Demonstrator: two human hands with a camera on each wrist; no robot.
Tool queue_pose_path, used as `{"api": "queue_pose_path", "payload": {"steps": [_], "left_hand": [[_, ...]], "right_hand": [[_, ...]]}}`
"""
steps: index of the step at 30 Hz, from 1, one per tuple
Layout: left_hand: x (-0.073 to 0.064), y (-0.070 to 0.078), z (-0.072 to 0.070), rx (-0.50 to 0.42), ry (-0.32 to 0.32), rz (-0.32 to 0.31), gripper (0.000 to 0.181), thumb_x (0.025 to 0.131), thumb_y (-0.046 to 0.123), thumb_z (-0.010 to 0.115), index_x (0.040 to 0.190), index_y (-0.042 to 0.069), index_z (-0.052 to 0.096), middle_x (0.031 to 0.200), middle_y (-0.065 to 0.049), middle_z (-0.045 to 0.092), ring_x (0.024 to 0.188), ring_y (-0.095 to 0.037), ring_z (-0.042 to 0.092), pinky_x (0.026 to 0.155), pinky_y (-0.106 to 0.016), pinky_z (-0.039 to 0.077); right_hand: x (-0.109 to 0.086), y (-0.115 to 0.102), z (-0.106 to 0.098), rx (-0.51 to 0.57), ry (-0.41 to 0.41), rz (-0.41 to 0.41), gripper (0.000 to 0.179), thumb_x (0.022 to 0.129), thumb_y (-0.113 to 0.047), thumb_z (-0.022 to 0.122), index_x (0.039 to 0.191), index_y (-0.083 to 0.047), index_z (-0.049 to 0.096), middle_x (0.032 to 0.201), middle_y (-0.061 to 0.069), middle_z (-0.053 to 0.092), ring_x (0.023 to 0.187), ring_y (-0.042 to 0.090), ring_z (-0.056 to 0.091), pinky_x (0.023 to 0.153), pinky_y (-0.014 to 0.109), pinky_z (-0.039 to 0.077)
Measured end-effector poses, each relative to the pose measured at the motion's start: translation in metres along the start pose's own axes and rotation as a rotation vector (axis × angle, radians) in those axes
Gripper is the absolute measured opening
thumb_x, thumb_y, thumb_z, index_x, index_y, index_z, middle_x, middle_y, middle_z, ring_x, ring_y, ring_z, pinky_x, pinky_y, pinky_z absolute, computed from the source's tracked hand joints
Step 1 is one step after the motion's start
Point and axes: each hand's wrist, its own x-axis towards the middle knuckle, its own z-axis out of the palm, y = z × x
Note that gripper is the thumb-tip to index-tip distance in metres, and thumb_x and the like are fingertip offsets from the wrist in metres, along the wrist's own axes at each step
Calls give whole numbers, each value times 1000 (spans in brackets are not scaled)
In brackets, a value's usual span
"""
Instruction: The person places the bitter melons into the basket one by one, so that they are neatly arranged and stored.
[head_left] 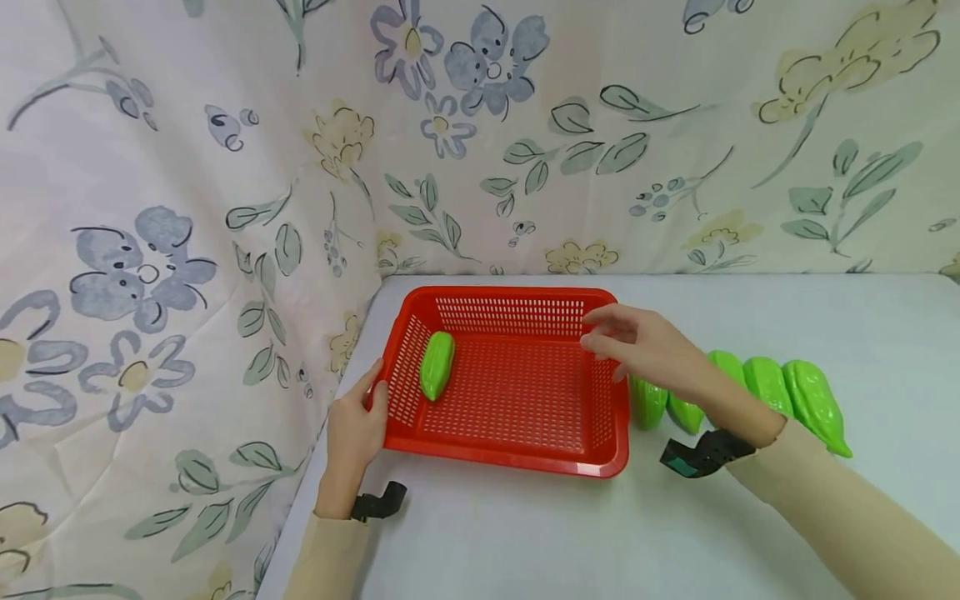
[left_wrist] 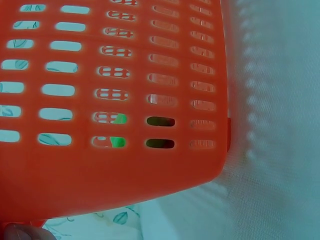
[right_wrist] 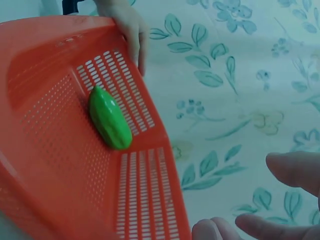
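A red plastic basket [head_left: 517,400] with slotted walls stands on the white table. Inside it, near the left wall, lies one glossy green elongated vegetable [head_left: 437,365] with a pointed tip, also visible in the right wrist view. My left hand [head_left: 358,421] grips the basket's left rim, thumb over the edge. Above the right wall of the basket is my right hand [head_left: 641,342], fingers apart and holding nothing. In the right wrist view, its thumb [right_wrist: 295,170] and fingertips show a gap between them. Part of the basket's right rim is hidden behind this hand.
Several more green vegetables [head_left: 813,400] lie in a row to the right of the basket, partly hidden under my right forearm. A floral cloth [head_left: 465,167] hangs behind the table [head_left: 510,533] and along its left side.
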Motion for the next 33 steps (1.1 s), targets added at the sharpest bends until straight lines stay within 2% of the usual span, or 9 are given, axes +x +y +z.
{"api": "queue_pose_path", "payload": {"steps": [8, 13, 16, 19, 21, 23, 27, 30, 33], "left_hand": [[0, 1, -2, -22, -6, -19, 44, 107, 24, 52, 150, 19, 59, 86, -20, 75, 63, -24, 60, 51, -26, 45], [0, 1, -3, -38, 0, -22, 44, 107, 23, 52, 150, 18, 59, 105, -24, 76, 69, -25, 66, 54, -25, 50], [0, 1, -2, -35, 7, -11, 43, 107, 23, 53, 149, 19, 59, 103, -24, 76, 68, -25, 64, 54, -24, 48], [0, -1, 0, -33, 5, -1, 43, 107, 24, 54, 149, 18, 60, 97, -23, 77, 66, -25, 62, 53, -25, 48], [0, -2, 0, -34, 0, 1, 44, 107, 24, 53, 150, 18, 59, 99, -23, 77, 67, -25, 63, 54, -25, 49], [0, -3, 1, -38, -4, -3, 44, 107, 25, 53, 150, 18, 58, 103, -23, 77, 69, -25, 65, 55, -24, 51], [0, -4, 1, -43, -1, -7, 44, 107, 25, 53, 151, 19, 58, 109, -23, 76, 72, -26, 66, 57, -24, 52], [1, -5, 2, -48, 6, -2, 44, 107, 25, 53, 150, 19, 59, 109, -23, 77, 72, -26, 67, 57, -24, 52], [1, -6, 2, -48, 7, -4, 44, 107, 25, 53, 150, 20, 59, 108, -23, 77, 71, -27, 68, 56, -25, 52]], "right_hand": [[-19, 14, -17, 5, 35, 6, 56, 103, -41, 64, 145, -6, 54, 130, 19, 66, 109, 33, 69, 75, 38, 63], [-30, 21, -31, -31, 72, 23, 56, 104, -43, 61, 147, -8, 52, 134, 19, 65, 114, 39, 66, 75, 39, 63], [-39, 28, -41, -54, 95, 35, 55, 105, -43, 58, 148, -10, 51, 136, 19, 64, 111, 31, 68, 75, 37, 63], [-48, 36, -52, -66, 121, 40, 53, 106, -41, 57, 149, -10, 51, 134, 19, 65, 103, 15, 69, 74, 36, 62], [-54, 42, -58, -75, 142, 47, 52, 107, -40, 57, 149, -10, 51, 129, 13, 67, 98, 5, 68, 74, 35, 62], [-59, 49, -65, -80, 161, 67, 53, 107, -42, 56, 150, -12, 50, 124, -1, 69, 95, -1, 66, 75, 34, 62], [-71, 66, -78, -60, 188, 87, 48, 107, -40, 56, 149, -16, 49, 114, -26, 65, 95, -2, 66, 74, 32, 61], [-80, 80, -86, -29, 212, 82, 38, 108, -35, 56, 145, -24, 52, 112, -34, 64, 95, -3, 66, 72, 30, 60], [-88, 92, -92, -48, 259, 95, 37, 108, -35, 56, 143, -24, 52, 109, -37, 63, 92, -7, 66, 70, 29, 60]]}}
